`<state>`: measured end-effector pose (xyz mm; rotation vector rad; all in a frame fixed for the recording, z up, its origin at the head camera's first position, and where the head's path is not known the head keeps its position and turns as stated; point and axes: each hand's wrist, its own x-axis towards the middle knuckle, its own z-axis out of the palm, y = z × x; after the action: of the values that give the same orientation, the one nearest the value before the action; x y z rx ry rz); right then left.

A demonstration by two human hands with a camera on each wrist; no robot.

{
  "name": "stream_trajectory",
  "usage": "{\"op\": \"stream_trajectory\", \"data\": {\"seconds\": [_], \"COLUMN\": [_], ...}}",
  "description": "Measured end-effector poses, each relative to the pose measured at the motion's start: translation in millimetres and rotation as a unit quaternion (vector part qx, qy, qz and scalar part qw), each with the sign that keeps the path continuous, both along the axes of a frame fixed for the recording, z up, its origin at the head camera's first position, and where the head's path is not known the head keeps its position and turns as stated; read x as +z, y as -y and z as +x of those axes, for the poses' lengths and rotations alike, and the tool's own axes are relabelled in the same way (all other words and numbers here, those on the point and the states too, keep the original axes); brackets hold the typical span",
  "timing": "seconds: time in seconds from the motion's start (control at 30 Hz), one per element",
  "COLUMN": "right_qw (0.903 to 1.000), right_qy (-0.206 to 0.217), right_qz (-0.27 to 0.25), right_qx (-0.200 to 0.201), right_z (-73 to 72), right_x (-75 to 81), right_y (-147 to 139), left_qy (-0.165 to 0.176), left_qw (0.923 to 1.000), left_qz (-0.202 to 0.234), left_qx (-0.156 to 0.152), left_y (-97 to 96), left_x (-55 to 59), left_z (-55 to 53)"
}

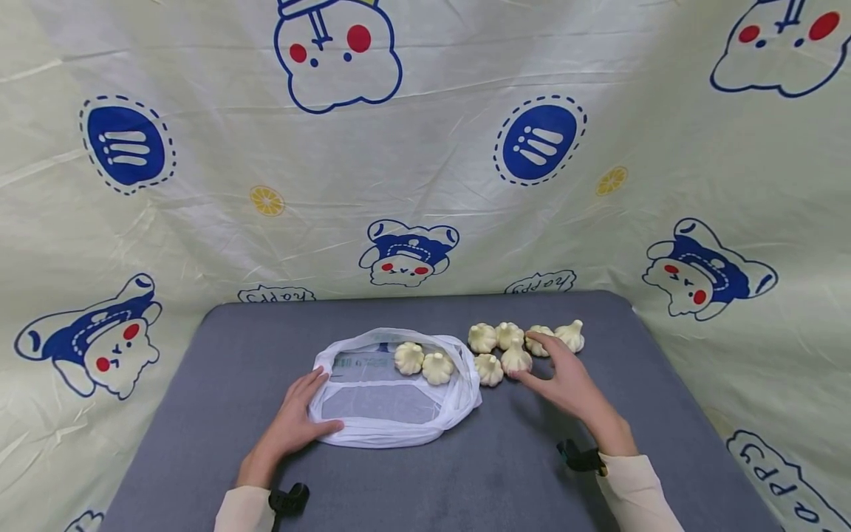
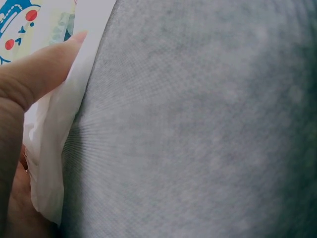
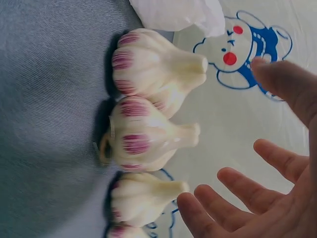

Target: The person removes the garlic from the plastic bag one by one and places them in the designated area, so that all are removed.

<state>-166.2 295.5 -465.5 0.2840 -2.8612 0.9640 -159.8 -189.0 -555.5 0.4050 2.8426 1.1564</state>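
Observation:
A white plastic bag (image 1: 392,436) lies with its mouth wide, and two garlic bulbs (image 1: 408,358) sit inside at its far right. My left hand (image 1: 292,417) holds the bag's left rim; in the left wrist view the thumb (image 2: 54,62) lies over the white plastic and the other fingers are partly hidden behind it. Right of the bag stand several more garlic bulbs (image 1: 489,369), with purple streaks in the right wrist view. Over this group hovers my right hand (image 1: 565,377), its fingers spread around a near garlic bulb (image 3: 148,134) without gripping it.
A grey-covered table (image 1: 425,488) carries everything. Behind it hangs a pale sheet (image 1: 439,162) with cartoon prints. Garlic bulbs stand close against the bag's right side, and one garlic bulb (image 1: 569,336) is at the far right of the group.

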Motion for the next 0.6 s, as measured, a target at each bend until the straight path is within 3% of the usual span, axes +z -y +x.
{"op": "stream_trajectory", "data": {"seconds": [0.27,0.6], "right_qw": [0.9975,0.9898], "right_qy": [-0.008,0.052], "right_qz": [0.025,-0.071], "right_qx": [0.066,0.112], "right_z": [-7.5,-25.9], "right_x": [20.4,33.0], "right_y": [10.3,28.9], "left_qy": [-0.004,-0.006], "left_qw": [1.0000,1.0000], "left_qz": [0.002,-0.002], "left_qx": [0.000,0.000], "left_y": [0.8,-0.3], "left_x": [0.7,3.3], "left_z": [0.4,0.4]}}
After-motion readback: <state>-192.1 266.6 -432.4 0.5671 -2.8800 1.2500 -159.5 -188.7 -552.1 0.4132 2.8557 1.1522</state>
